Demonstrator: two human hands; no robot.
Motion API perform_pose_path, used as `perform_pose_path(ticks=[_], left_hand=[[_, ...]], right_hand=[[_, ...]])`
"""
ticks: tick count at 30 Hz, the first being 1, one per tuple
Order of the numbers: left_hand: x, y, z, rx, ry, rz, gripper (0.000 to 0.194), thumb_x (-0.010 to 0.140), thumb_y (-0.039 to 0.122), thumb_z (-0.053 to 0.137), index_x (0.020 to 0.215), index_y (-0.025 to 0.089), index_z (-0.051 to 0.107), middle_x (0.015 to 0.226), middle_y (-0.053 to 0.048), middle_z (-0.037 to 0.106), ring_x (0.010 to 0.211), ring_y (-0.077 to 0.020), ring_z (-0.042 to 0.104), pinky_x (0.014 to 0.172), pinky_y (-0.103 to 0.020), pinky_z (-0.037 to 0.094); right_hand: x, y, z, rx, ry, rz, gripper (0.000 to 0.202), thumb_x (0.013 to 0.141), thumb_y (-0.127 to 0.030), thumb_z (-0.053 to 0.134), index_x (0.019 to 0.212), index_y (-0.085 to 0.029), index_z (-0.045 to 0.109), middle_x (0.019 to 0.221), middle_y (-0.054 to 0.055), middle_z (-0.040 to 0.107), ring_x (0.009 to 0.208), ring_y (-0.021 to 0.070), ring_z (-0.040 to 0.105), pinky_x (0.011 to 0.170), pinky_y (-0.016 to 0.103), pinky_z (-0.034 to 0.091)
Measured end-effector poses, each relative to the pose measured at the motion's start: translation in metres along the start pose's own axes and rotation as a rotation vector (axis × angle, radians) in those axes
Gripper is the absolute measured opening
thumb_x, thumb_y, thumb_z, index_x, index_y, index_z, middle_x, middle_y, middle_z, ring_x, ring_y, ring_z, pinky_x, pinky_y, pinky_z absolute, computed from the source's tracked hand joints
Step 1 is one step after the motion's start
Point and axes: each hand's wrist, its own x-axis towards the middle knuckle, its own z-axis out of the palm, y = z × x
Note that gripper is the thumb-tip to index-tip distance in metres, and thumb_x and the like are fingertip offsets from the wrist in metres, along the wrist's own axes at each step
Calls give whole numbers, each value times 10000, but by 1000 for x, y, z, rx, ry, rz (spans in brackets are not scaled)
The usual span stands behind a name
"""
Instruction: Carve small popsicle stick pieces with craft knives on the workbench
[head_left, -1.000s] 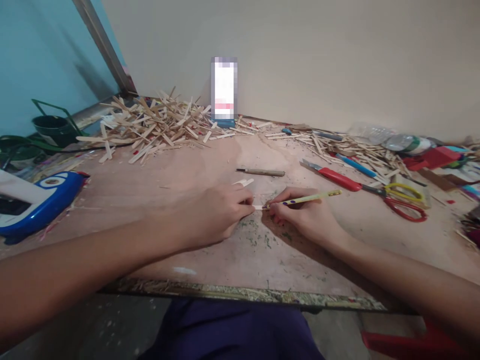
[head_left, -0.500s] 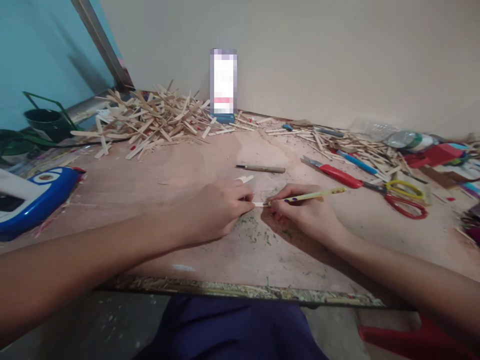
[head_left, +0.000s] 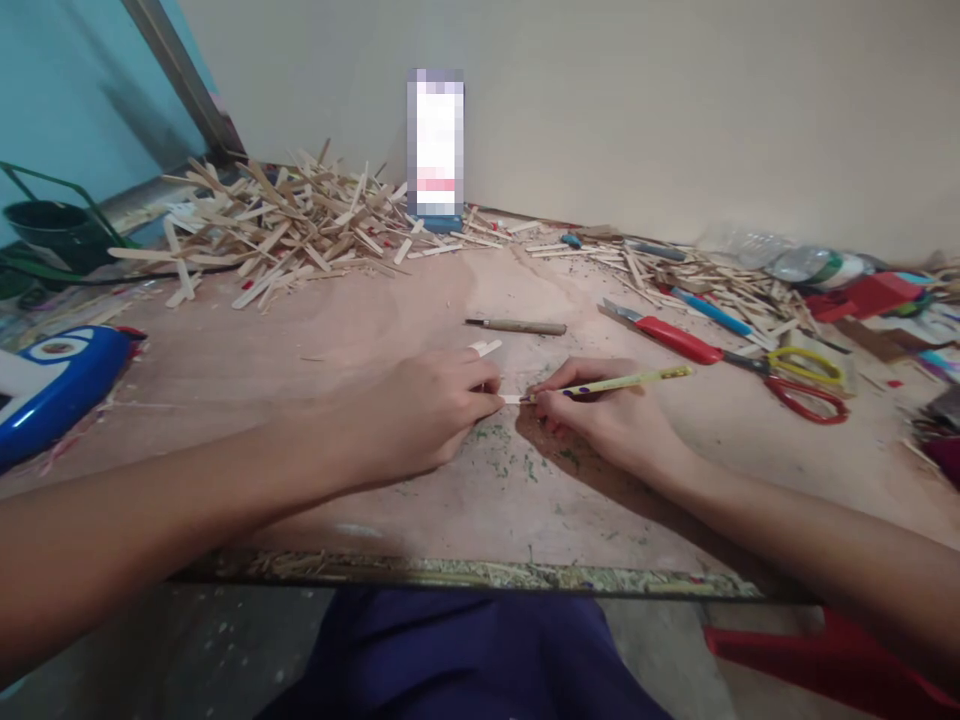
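Near the middle of the wooden tabletop (head_left: pixel 420 520), my left hand (head_left: pixel 435 405) is closed on a small pale wooden stick (head_left: pixel 511 399), whose end shows past the fingertips. Another stick piece (head_left: pixel 489 348) pokes out above that hand's fingers. A yellow pencil (head_left: pixel 622 382) with dark spots sits in the pinch of my right hand (head_left: pixel 600 405); its tip meets the stick's exposed end. Just beyond both hands lies a slim carving tool (head_left: pixel 517 326) with a wooden handle. Green crumbs are scattered on the wood below the fingers.
At the back left rises a heap of wooden sticks (head_left: pixel 300 220), beside a phone (head_left: pixel 436 140) standing upright. Red-handled snips (head_left: pixel 679 338), scissors (head_left: pixel 806 385) and a blue-handled tool (head_left: pixel 712 312) lie right. A plastic bottle (head_left: pixel 814 265) is behind them. A blue object (head_left: pixel 67 390) sits left.
The view has shifted slightly, so the table's things appear a little higher and further left. Both hands keep their grips, and the pencil tip stays at the stick.
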Motion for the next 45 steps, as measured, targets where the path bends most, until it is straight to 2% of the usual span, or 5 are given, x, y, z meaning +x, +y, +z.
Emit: perform_pose_path(ticks=[7,18,36,45], left_hand=[[0,1,0,0,4,0,272,1019,92,523,1057,157,785,1100,-100,746,997,-237,679,877,-362,542],[0,0,1,5,-4,-11,285,1046,129,499,1047,149,783,1092,-100,739,1009,-249,679,889,-385,550],[0,1,-1,-11,6,-7,286,1035,117,497,1061,151,780,1110,-107,743,1010,-247,684,901,-394,560],[0,1,-2,8,2,-6,299,1038,122,487,1058,149,784,1115,-109,740,1001,-245,683,897,-388,558]], right_hand=[[0,-3,0,-43,12,-22,135,764,-109,685,660,-186,725,648,24,743,598,157,639,590,258,499],[-1,-3,0,-29,11,20,136,769,-125,674,653,-192,703,597,4,698,538,140,595,518,244,449],[0,-2,0,-41,16,6,128,745,-148,684,632,-208,694,609,13,709,556,153,613,538,260,476],[1,-3,2,-22,26,17,149,751,-104,685,638,-200,703,603,3,709,551,143,622,528,243,470]])
